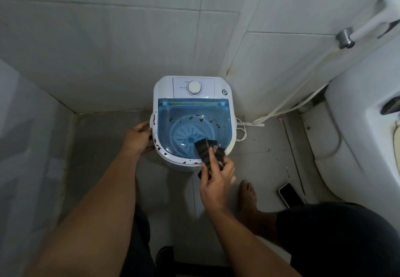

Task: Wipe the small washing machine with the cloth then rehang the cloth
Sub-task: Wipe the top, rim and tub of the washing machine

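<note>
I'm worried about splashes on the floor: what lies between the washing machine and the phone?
In the head view, only floor tiles with dark specks lie between the washing machine and the phone.

Stained white washer (192,123), dark cloth (206,153) on rim

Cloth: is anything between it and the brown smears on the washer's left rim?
Nothing visible. The right hand holds the cloth on the lid's near right corner; the smears lie along the open left rim, beside the left hand.
</note>
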